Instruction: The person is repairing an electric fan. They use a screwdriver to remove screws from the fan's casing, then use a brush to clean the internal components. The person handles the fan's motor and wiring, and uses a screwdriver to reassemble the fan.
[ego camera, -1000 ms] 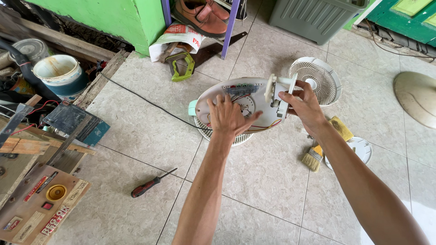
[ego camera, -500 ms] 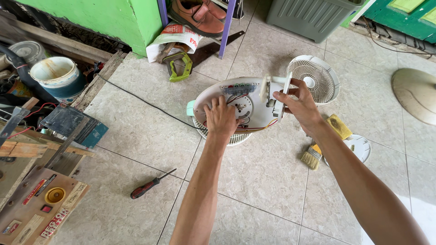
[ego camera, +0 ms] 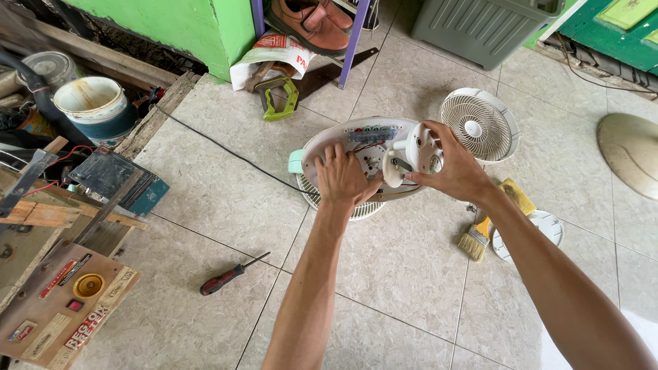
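My left hand [ego camera: 345, 178] lies flat on the open underside of a white round fan base [ego camera: 349, 140], where wires and small parts show. My right hand [ego camera: 454, 166] grips a white cylindrical neck piece [ego camera: 416, 152] attached to that base, at its right edge. The base is held over a white fan grille [ego camera: 356, 207] and a pale green part [ego camera: 295, 162] on the tiled floor. A black cable [ego camera: 226, 151] runs from the base toward the upper left.
A second white fan grille [ego camera: 478, 123] stands just right of my hands. A paintbrush [ego camera: 483, 227] and white round cover [ego camera: 541, 229] lie lower right. A red-handled screwdriver [ego camera: 229, 274] lies lower left. Wooden workbench, bucket [ego camera: 96, 106], green saw handle [ego camera: 277, 99], grey bin [ego camera: 480, 24] around.
The fan base has been turned and tilted so its wired inside faces me more. My right hand shifted onto the neck piece; my left hand slid lower on the base.
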